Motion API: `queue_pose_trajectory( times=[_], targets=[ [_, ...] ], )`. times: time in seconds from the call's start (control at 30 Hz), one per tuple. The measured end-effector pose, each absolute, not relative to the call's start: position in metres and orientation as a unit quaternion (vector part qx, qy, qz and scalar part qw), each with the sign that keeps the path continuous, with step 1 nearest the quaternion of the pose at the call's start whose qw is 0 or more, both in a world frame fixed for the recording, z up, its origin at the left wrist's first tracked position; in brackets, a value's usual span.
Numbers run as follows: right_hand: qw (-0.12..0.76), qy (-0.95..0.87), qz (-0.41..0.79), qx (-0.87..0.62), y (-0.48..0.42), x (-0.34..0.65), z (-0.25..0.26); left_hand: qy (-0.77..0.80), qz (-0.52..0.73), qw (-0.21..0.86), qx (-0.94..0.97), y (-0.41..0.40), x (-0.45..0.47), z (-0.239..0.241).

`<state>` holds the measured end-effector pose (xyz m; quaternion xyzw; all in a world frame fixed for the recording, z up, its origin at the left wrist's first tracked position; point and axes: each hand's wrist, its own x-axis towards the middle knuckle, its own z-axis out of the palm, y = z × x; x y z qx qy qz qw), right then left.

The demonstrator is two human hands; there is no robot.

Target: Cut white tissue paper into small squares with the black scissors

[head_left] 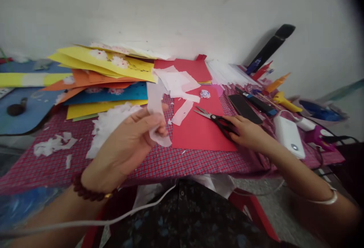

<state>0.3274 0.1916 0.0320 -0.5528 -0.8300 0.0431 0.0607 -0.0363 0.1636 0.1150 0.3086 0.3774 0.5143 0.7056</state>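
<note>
My left hand [133,136] pinches a strip of thin white tissue paper [155,98], raised over the table's front part. One end of the strip stands up above the fingers and the other hangs below them. On the right, my right hand [247,131] is closed around the black handles of a pair of scissors [212,116]. The scissors lie on a red sheet of paper [196,132], blades slightly apart and pointing left. Beyond the blades are a cut tissue piece [182,112], more white tissue sheets [178,81] and a small speckled white paper flower [205,94].
Left stands a stack of coloured papers [108,66], with a pile of white tissue [113,121] before it. Tissue scraps [54,144] lie further left. A dark phone [245,109], a white power bank [289,136] and glue bottles [278,83] crowd the right. A white cable [142,208] crosses my lap.
</note>
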Motion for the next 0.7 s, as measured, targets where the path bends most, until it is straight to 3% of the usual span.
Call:
queue_pose_trajectory(
  times=[0.2, 0.33, 0.5, 0.7],
  targets=[
    [0.133, -0.804, 0.064, -0.575, 0.199, 0.330, 0.038, 0.417, 0.520, 0.681, 0.302, 0.137, -0.051, 0.096],
    [0.227, -0.783, 0.256, -0.519, 0.177, 0.302, 0.063, 0.437, 0.514, 0.650, 0.350, 0.137, -0.061, 0.091],
    [0.169, -0.736, 0.534, -0.381, 0.152, 0.236, 0.094, 0.466, 0.511, 0.589, 0.419, 0.139, -0.074, 0.083],
    [0.136, -0.705, 0.634, -0.287, 0.155, 0.187, 0.100, 0.481, 0.514, 0.562, 0.434, 0.133, -0.088, 0.086]
  ],
)
